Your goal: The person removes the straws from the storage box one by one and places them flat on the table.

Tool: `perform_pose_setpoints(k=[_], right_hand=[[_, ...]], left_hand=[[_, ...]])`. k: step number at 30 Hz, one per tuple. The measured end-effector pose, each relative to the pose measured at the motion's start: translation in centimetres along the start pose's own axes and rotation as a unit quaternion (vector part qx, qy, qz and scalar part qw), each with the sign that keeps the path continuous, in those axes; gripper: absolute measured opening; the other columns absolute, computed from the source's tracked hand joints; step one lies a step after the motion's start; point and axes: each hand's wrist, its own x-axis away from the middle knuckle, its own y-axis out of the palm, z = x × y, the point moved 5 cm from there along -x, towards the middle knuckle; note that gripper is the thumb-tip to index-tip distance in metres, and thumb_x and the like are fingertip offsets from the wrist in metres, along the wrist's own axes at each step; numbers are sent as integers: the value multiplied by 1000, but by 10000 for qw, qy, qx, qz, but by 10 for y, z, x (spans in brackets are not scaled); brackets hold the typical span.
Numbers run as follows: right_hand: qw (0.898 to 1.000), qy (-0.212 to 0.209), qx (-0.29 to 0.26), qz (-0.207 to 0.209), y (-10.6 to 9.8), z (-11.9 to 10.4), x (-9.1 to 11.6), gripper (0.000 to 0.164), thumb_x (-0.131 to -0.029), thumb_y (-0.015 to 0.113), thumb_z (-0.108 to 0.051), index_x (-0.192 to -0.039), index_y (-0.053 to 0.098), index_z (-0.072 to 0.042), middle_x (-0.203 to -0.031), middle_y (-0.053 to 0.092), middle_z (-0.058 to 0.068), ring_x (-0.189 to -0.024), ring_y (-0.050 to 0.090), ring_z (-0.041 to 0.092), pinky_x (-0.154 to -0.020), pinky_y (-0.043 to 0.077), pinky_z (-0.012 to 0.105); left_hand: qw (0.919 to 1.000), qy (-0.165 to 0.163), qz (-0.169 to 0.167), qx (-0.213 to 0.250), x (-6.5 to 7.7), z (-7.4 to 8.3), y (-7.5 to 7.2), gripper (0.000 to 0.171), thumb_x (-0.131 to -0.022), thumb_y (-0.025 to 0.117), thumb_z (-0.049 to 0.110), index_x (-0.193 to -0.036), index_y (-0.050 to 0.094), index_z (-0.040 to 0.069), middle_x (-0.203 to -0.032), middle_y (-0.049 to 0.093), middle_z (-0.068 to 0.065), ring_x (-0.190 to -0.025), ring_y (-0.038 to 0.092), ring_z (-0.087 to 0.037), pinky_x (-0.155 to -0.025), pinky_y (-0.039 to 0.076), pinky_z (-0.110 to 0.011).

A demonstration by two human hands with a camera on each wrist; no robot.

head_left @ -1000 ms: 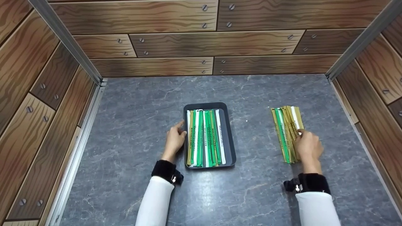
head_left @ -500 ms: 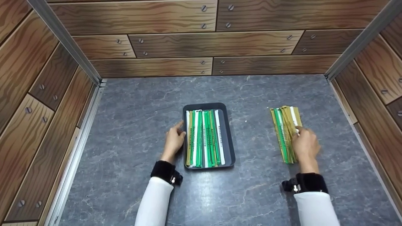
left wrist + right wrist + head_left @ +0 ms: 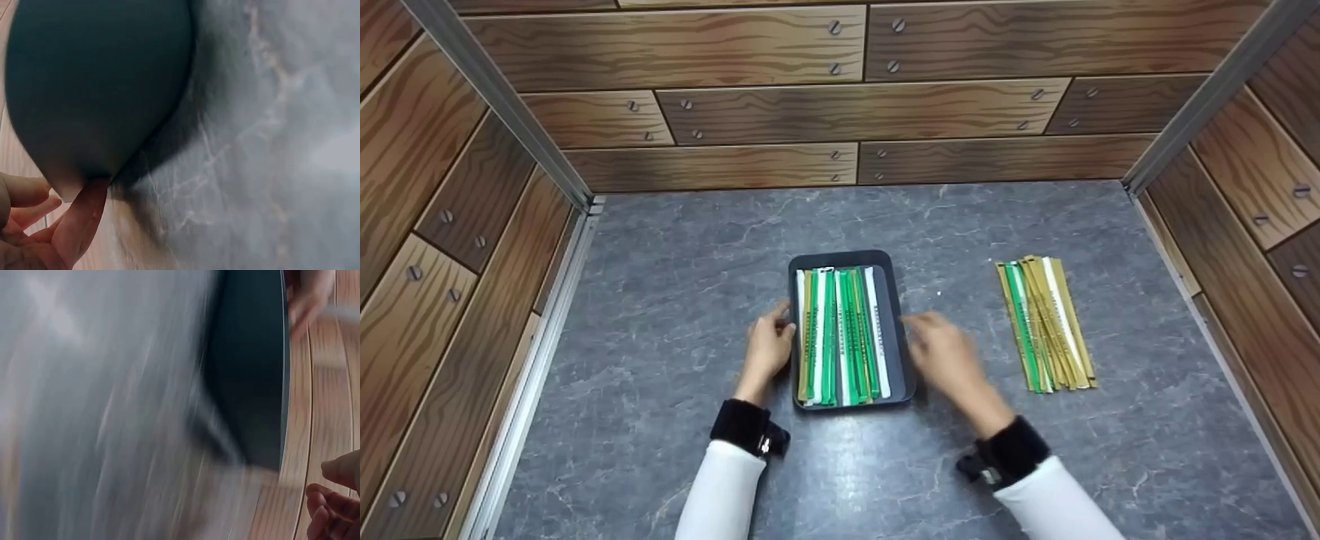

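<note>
Two lots noted on the grey table (image 3: 690, 300): green, white and gold strips (image 3: 853, 337) lying roughly side by side in the dark tray (image 3: 847, 260), and loose strips (image 3: 1046, 326), mostly gold with some green and white, overlapping on the table to the right, well apart from the tray. We judge the work partway: one lot is in place, the loose lot remains outside. A bare band of tray floor shows along the right wall; overlap keeps us from a sure count of either lot. Our left hand (image 3: 769, 345) is at the tray's left side, fingertips touching it; we cannot tell whether they grip or merely steady it. Our right hand (image 3: 949, 356), blurred, is at the tray's right edge; the right wrist view shows thumb and fingers parted, fingers loosely bent, nothing seen between them. Whether a fingertip meets the rim we cannot tell. Compared with half a second ago, our right hand has left the loose strips and come across to the tray, uncovering the near end of that pile. Our left hand has kept its place, and we see no change among the strips in the tray.
</note>
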Motion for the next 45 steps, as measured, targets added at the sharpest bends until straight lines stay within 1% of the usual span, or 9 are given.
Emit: perform_pose_setpoints(k=[3, 7, 13, 18, 21, 27, 35, 40, 45], right_hand=[[9982, -160, -233, -532, 20, -29, -3, 38, -88, 70, -5, -126, 65, -7, -112, 65, 10, -86, 64, 19, -71, 55, 27], [9931, -382, -366, -1048, 44, -51, -5, 39, -89, 69, -7, -128, 64, -6, -114, 64, 9, -95, 64, 21, -80, 55, 29], [9879, -745, -397, -1301, 66, -70, -10, 35, -90, 68, -7, -125, 66, -5, -108, 63, 9, -90, 63, 21, -77, 56, 32], [9827, -780, -338, -1647, 81, -80, -14, 35, -93, 66, -11, -128, 64, -6, -107, 60, 9, -91, 61, 21, -76, 55, 32], [9805, -751, -195, -1806, 89, -82, -16, 36, -95, 65, -14, -130, 63, -6, -105, 59, 9, -88, 60, 20, -72, 55, 30], [9806, -548, 52, -1882, 98, -83, -18, 32, -94, 65, -16, -125, 67, -6, -101, 57, 9, -81, 59, 19, -66, 54, 29], [9846, -339, 8, -1713, 100, -81, -20, 21, -92, 69, -14, -110, 68, -3, -103, 60, 14, -82, 63, 24, -67, 56, 33], [9863, -233, -79, -1631, 100, -78, -22, 15, -91, 69, -13, -103, 68, -4, -96, 62, 12, -78, 63, 22, -63, 55, 30], [9866, -147, -194, -1614, 100, -76, -25, 9, -92, 68, -12, -98, 69, -5, -91, 62, 10, -78, 62, 22, -64, 55, 31]], left_hand=[[9999, -46, -138, 27, 9, 0, 3, 48, -95, 57, 1, -143, 50, 2, -110, 67, -20, -100, 63, -31, -90, 51, -43], [9997, 6, -224, 25, 20, -1, 6, 51, -94, 56, -2, -144, 47, 1, -115, 65, -22, -104, 62, -32, -92, 51, -44], [9999, 147, -72, -12, 27, -3, 6, 49, -95, 56, -2, -143, 48, 0, -113, 66, -22, -102, 64, -32, -91, 51, -45], [9999, 126, 25, 41, 29, -4, 5, 49, -94, 57, -3, -142, 50, 0, -112, 66, -23, -99, 66, -33, -85, 54, -44], [9998, 115, 47, 138, 28, -5, 4, 48, -94, 58, -3, -141, 51, 1, -111, 66, -23, -97, 67, -32, -83, 55, -43], [9996, 122, 18, 253, 26, -8, 5, 49, -93, 59, -4, -141, 52, 2, -109, 67, -22, -94, 67, -30, -82, 55, -41], [9996, 81, -6, 275, 27, -9, 4, 51, -93, 60, -4, -142, 51, 3, -110, 67, -23, -95, 66, -30, -83, 55, -40], [9996, 80, 10, 273, 27, -10, 3, 50, -92, 60, -3, -141, 52, 3, -109, 67, -22, -96, 66, -30, -83, 55, -40], [9994, 10, -38, 346, 27, -11, 4, 50, -93, 60, -3, -141, 52, 4, -109, 67, -21, -97, 67, -30, -81, 55, -39]])
